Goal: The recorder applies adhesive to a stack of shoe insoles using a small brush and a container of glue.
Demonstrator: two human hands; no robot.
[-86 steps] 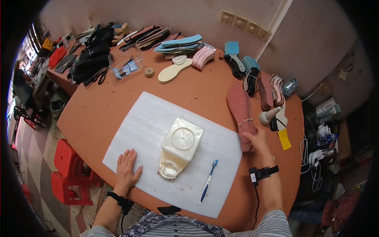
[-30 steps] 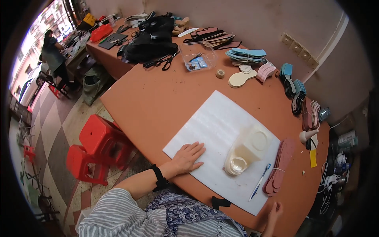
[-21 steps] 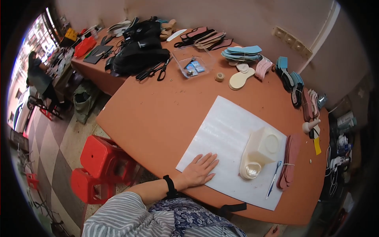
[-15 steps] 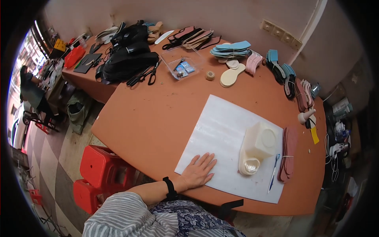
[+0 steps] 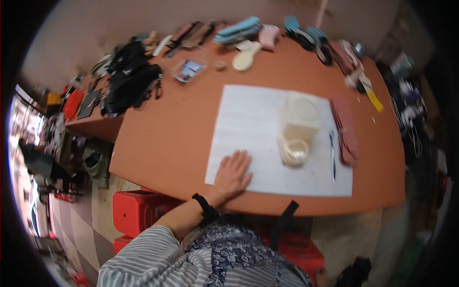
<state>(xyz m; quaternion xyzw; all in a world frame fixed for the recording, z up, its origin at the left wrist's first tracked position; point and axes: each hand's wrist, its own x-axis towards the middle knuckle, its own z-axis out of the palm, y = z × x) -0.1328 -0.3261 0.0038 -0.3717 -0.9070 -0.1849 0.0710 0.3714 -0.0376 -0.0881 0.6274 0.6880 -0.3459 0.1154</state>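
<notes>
1. The orange-brown counter (image 5: 177, 138) fills the middle of the view, with red stools (image 5: 138, 210) below its near edge.
2. A white foam sheet (image 5: 248, 119) lies flat on the counter.
3. A heap of black straps and bags (image 5: 129, 86) sits at the counter's far left; shoe insoles (image 5: 246, 57) line the far edge.
4. A pale plastic jug (image 5: 299, 124) lies on its side on the sheet, mouth toward the person.
5. Pink sole pieces (image 5: 346, 131) lie at the sheet's right edge.
6. The left hand (image 5: 233, 173) rests flat on the sheet's near left corner, its grip spread wide and holding nothing. The right hand is out of view.
7. A blue pen (image 5: 332, 153) lies between jug and pink pieces.
</notes>
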